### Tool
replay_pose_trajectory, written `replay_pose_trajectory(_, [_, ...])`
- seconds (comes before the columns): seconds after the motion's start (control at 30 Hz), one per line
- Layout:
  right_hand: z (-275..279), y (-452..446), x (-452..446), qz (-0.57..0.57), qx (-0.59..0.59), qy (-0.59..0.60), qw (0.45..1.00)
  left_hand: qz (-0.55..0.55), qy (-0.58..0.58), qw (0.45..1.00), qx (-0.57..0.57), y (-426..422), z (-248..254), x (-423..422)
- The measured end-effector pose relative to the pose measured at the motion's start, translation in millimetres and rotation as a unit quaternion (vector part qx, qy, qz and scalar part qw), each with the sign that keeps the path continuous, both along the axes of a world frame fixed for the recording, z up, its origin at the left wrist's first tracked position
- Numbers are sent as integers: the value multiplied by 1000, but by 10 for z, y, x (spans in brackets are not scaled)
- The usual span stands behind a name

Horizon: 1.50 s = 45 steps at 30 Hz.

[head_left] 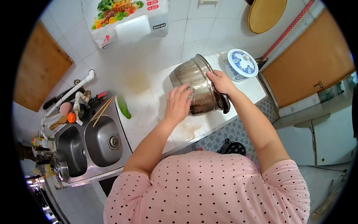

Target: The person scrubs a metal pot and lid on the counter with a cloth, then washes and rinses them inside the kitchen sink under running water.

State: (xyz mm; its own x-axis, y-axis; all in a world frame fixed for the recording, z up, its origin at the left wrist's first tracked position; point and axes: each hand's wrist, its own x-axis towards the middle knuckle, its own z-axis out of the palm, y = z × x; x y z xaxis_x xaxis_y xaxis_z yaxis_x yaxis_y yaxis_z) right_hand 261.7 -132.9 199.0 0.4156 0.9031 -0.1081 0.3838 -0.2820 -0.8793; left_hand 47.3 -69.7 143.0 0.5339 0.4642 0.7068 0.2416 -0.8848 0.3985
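Observation:
A stainless steel pot [195, 76] with a dark handle [226, 103] is tilted on its side over the white counter. Its wall looks wet, and brown stains show on its lower part. My right hand [222, 83] is closed on the pot near its rim, the thumb lying on the metal. Against the pot's near left side rests my left hand [178, 102], fingers stretched out and slightly apart. The pot's inside is hidden from me.
A blue-and-white lidded container [241, 65] stands right of the pot. Left on the counter [143, 112] lies a cucumber [123, 107], beside a double sink [105, 143] with chopsticks [100, 112] at its edge. A printed package [128, 22] hangs on the wall.

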Motion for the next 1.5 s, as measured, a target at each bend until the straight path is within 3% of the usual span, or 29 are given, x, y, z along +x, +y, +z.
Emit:
replay_pose_trajectory(0.03, [87, -51, -130, -2, -5, 41, 999, -5, 16, 999, 35, 50, 12, -20])
replay_pose_trajectory(0.07, [64, -51, -127, 3, -22, 31, 999, -4, -57, 994, -93, 166, -5, 7])
replay_pose_trajectory(0.13, [19, -53, -58, 9, -54, 12, 998, -1, -199, 921, -336, 417, -37, 99])
replay_pose_trajectory(0.17, [-28, -72, -63, 14, -45, 43, 998, -57, -238, 888, -389, 393, -74, 123])
replay_pose_trajectory(0.23, [-87, -76, -6, 20, -21, 98, 995, -99, -107, 972, -183, 76, -91, 43])
replay_pose_trajectory(0.27, [-70, -77, 1, 21, -7, 126, 992, -121, -38, 989, -73, -23, -75, 14])
replay_pose_trajectory(0.3, [-44, -91, 19, 31, -18, 48, 998, -132, -60, 988, -58, 2, -118, 22])
replay_pose_trajectory(0.4, [98, -46, -113, -17, -62, 34, 997, -125, -248, 879, -386, 299, -103, 185])
replay_pose_trajectory(0.47, [84, -21, -112, -29, -81, 62, 994, -109, -208, 843, -484, 316, -39, 180])
replay_pose_trajectory(0.53, [73, 1, -40, -11, -101, 39, 994, -86, -118, 948, -284, 194, -281, 141])
replay_pose_trajectory(0.57, [42, -17, -25, -6, -77, 48, 996, -112, -97, 962, -229, 4, -212, 95])
replay_pose_trajectory(0.67, [51, -22, 28, 18, -83, -64, 994, -72, -48, 976, -201, 90, -168, 59])
replay_pose_trajectory(0.73, [125, -12, 1, 0, -138, 39, 990, -77, -153, 842, -511, 232, 28, 154])
replay_pose_trajectory(0.77, [157, -27, -43, -11, -140, 80, 987, -84, -180, 812, -548, 388, 115, 180])
replay_pose_trajectory(0.87, [126, -55, -11, 10, -102, -4, 995, -58, -154, 869, -467, 267, 13, 169])
replay_pose_trajectory(0.93, [56, -44, 76, 10, -108, 4, 994, -85, -78, 952, -284, 15, -185, 56])
replay_pose_trajectory(0.97, [43, -52, 69, 11, -110, 8, 994, -118, -102, 941, -301, -32, -235, 12])
replay_pose_trajectory(1.07, [156, -52, -23, 9, -121, 15, 992, -57, -9, 931, -360, 222, -101, 47])
replay_pose_trajectory(1.13, [165, -9, -31, -3, -126, 33, 992, -67, -78, 853, -512, 258, 172, 150])
replay_pose_trajectory(1.17, [183, -12, -43, -2, -132, 55, 990, -68, -89, 844, -524, 268, 199, 167])
replay_pose_trajectory(1.3, [159, -25, -13, 5, -107, -40, 993, -115, -123, 936, -311, -126, -320, 47])
replay_pose_trajectory(1.37, [171, -24, -31, 7, -100, -17, 995, -127, -86, 968, -197, -162, -431, -69])
replay_pose_trajectory(1.47, [129, 4, -78, -15, -115, 39, 993, -96, -23, 896, -433, 153, -280, -26])
replay_pose_trajectory(1.5, [114, 26, -65, -17, -135, 89, 987, -83, -66, 880, -463, 153, -130, 22])
